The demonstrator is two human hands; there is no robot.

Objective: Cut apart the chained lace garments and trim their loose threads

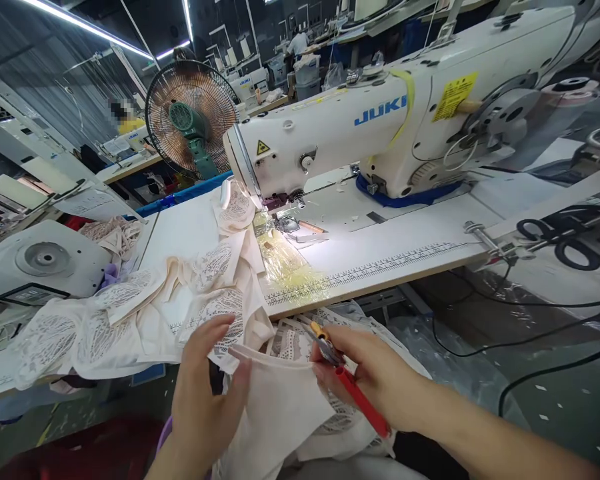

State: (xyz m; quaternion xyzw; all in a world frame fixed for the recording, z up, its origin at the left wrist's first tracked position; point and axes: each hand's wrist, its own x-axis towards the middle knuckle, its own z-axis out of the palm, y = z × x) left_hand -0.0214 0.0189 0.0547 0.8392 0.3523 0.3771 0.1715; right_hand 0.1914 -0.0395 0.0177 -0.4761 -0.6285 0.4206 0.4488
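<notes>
Your left hand (205, 390) is at the upper edge of the pale cloth (285, 407), thumb lying against its band, forefinger raised apart from the thumb — whether the hand grips the cloth, you cannot tell from here. Your right hand (365, 373) is closed around a red-handled tool (363, 400), its metal part and orange tip showing past the fingers; thumb and fingertips sit at the other end of the band. Cloth hangs between your hands, just below the table's (405, 267) front edge, with lace (343, 417) showing beside and under it. Ahead of you, the sewing machine (325, 137) stands with its needle area lit, a shiny yellow sheet (293, 267) before it. To your left, lace-patterned pieces (110, 330) lie overlapping along the table — a chain reaching up to the needle area. Fan (193, 123) behind, beyond the table.
</notes>
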